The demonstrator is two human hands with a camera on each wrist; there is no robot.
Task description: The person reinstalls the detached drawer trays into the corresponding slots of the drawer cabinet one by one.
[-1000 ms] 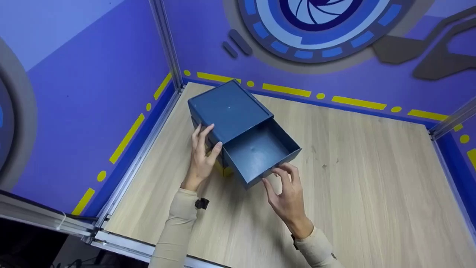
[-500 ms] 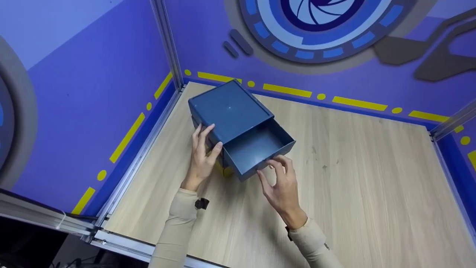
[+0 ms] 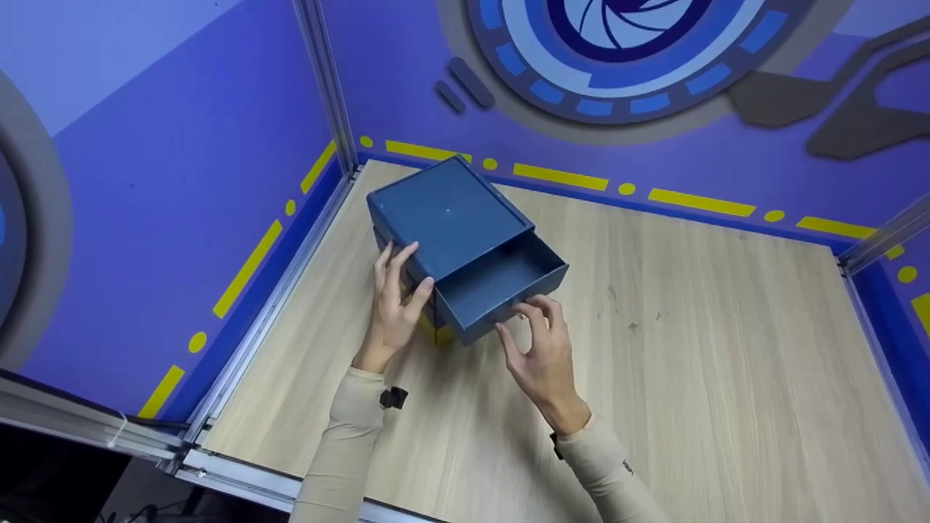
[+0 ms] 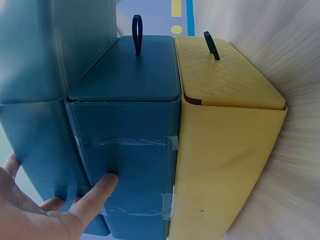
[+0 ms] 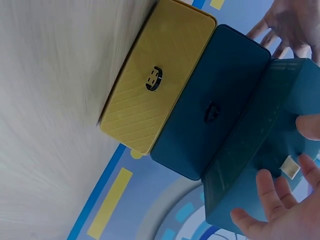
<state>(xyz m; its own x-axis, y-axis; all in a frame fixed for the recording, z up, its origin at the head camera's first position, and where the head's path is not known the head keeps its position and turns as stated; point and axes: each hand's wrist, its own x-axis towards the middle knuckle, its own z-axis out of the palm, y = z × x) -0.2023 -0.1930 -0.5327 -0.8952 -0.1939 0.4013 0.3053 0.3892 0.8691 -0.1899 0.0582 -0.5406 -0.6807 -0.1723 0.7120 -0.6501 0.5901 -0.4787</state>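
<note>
A stacked drawer unit (image 3: 450, 211) stands at an angle on the table, with a dark blue top section. Its top drawer (image 3: 501, 276) is pulled partly out. My right hand (image 3: 541, 356) has spread, bent fingertips against the drawer's front; in the right wrist view a small pale tab (image 5: 290, 167) sits among those fingers. Against the unit's left side rests my left hand (image 3: 396, 316), fingers spread. Below, the left wrist view shows a closed blue drawer (image 4: 127, 70) and a yellow drawer (image 4: 225, 75), each with a black loop handle. Clear tape crosses the blue side.
The light wood table (image 3: 690, 349) extends to the right of the unit. Blue-purple panels (image 3: 218, 145) with yellow dashes enclose the left, back and right. A metal frame rail (image 3: 240, 472) runs along the near left edge.
The top drawer has slid further into the unit, my right hand moving with it toward the upper left. My left hand and the unit have stayed in place.
</note>
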